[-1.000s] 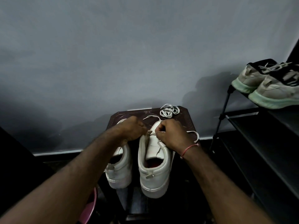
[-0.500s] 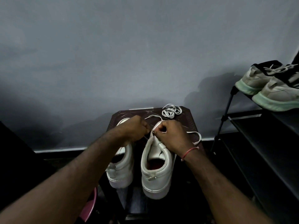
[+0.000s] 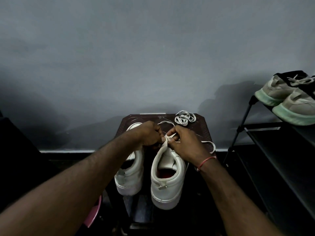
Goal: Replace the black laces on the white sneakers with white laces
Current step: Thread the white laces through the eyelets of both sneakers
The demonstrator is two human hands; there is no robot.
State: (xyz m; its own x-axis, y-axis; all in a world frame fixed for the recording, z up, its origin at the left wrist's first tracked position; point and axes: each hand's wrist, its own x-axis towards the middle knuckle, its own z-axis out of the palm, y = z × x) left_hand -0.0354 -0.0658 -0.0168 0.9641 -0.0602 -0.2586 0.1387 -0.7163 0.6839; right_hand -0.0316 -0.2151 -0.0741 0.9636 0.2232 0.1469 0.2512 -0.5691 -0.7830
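the right sneaker (image 3: 167, 181) and the left sneaker (image 3: 131, 176), both white low-tops, stand upright side by side on a dark stool (image 3: 202, 132), heels near and toes far; the right one shows a red insole through its open collar, and the left one is partly hidden under a forearm. one white lace (image 3: 206, 142) sits at the front of the right sneaker, where the left hand (image 3: 148, 133) and the right hand (image 3: 185, 143) pinch it, a loop trailing to the right and a free end curving to the far side. a second white lace (image 3: 185, 118) lies bundled at the stool's far right corner, apart from both shoes.
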